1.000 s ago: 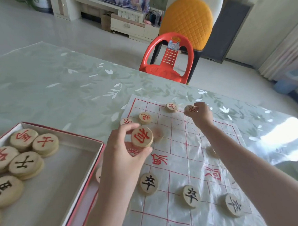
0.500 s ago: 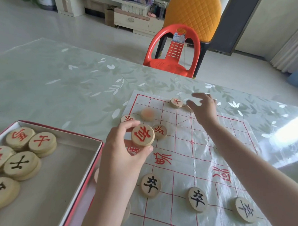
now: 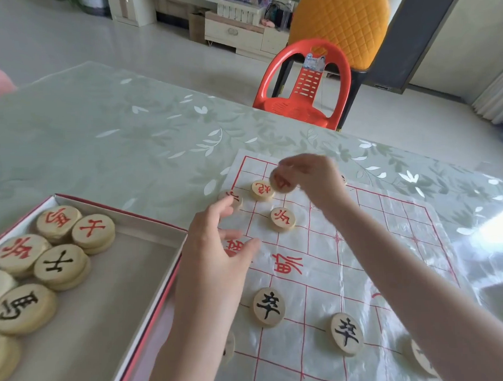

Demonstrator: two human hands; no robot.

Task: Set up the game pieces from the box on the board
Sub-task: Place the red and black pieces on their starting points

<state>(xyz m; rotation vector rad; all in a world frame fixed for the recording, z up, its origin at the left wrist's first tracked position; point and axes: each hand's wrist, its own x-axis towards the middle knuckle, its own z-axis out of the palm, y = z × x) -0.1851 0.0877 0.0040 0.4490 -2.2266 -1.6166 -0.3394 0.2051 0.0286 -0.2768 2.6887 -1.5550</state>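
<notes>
Two round wooden discs with red characters lie flat on the board just below my right hand [image 3: 316,181], which reaches to the far rows and pinches a third red-marked wooden disc [image 3: 281,183] by its edge between thumb and fingers; that disc is tilted and blurred, so I cannot tell whether it touches the sheet. One resting red disc [image 3: 262,190] sits just left of the held one, and the other [image 3: 282,218] lies nearer to me, between my two hands. My left hand [image 3: 218,249] hovers over the near-left part of the thin white plastic game board with a red grid [image 3: 376,242], fingers loosely spread and curled, holding nothing; a fourth red-marked disc [image 3: 233,197] peeks out just beyond its fingertips, at the sheet's left border. Closer to me than both hands, two wooden discs with black characters [image 3: 268,306] [image 3: 346,333] lie flat on grid lines between my forearms, and another black one [image 3: 419,356] is partly hidden by my right forearm. Left of my left wrist sits the shallow red-edged cardboard box [image 3: 139,296], its rim just beside the board, holding more wooden discs [image 3: 60,265], some red-marked and some black-marked, several stacked in twos. Everything rests on a pale green tabletop with a leaf pattern [image 3: 98,139]. Beyond my right hand, past the table's far edge, stands a red plastic chair [image 3: 298,104].
</notes>
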